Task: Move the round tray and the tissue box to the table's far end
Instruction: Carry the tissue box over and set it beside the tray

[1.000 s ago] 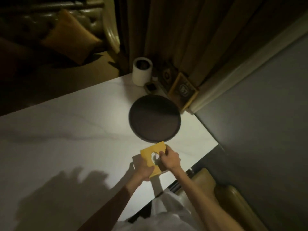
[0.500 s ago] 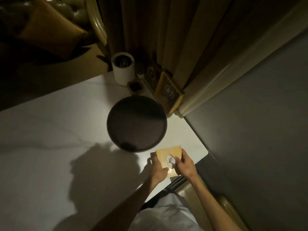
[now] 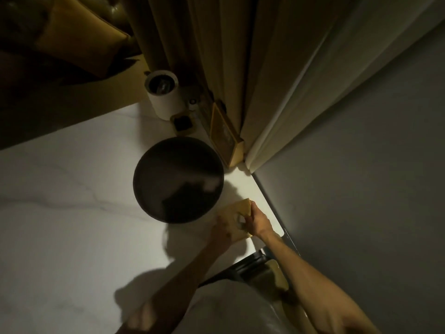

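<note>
A dark round tray (image 3: 178,179) lies flat on the white marble table (image 3: 72,213), near the curtain end. Just right of it, by the table's right edge, sits a yellow tissue box (image 3: 237,210) with white tissue showing in its top opening. My left hand (image 3: 222,231) grips the box's near-left side. My right hand (image 3: 256,221) grips its right side, fingers over the top. Whether the box rests on the table or hovers just above it, I cannot tell.
A white cylindrical container (image 3: 162,92), a small dark square holder (image 3: 183,124) and a yellow-framed sign (image 3: 225,138) stand at the table's curtain end. Heavy curtains (image 3: 204,56) hang behind. A grey wall (image 3: 361,189) runs along the right. A padded chair (image 3: 272,276) is below the table edge.
Both hands have carried the tissue box forward and to the right, from the tray's near side to beside the tray at the table's right edge. The tray has stayed put.
</note>
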{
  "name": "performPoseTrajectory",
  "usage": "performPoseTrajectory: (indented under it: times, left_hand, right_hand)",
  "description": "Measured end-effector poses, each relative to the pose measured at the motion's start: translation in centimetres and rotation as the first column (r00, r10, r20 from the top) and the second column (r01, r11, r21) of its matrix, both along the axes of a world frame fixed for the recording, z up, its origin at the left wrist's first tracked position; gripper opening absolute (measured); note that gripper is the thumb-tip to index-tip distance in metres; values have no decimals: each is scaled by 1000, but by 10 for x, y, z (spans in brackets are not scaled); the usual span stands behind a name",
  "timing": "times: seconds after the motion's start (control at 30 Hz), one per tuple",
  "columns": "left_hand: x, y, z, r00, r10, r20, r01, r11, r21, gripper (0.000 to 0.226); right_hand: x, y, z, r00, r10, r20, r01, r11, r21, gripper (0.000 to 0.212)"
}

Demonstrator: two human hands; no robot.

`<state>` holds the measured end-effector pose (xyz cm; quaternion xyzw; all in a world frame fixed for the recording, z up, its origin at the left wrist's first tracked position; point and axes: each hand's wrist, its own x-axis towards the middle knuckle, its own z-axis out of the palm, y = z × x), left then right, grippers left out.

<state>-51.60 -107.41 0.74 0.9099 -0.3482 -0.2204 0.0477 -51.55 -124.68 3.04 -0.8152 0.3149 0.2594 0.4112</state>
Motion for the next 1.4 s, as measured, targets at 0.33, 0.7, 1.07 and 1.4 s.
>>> performPoseTrajectory:
  times: [0.33, 0.7, 1.07, 1.4]
  left_hand:
    - [6, 17, 24, 988, -135, -76, 131, 990, -51, 63]
    - [32, 42, 22, 871, -454, 189, 487, 848, -210, 69]
    - [48, 35, 5, 812, -481, 331, 557, 808, -191, 29]
    - [103, 13, -14, 847, -513, 141, 518, 855, 2, 60]
  right_hand:
    - [-93, 33, 2, 954, 272, 129, -219, 920, -325, 67]
    - [-99, 61, -10, 987, 158, 1, -149, 933, -326, 72]
    - [-58, 85, -12, 935, -322, 152, 344, 926, -154, 74]
    - [-29, 67, -13, 929, -336, 152, 359, 920, -157, 80]
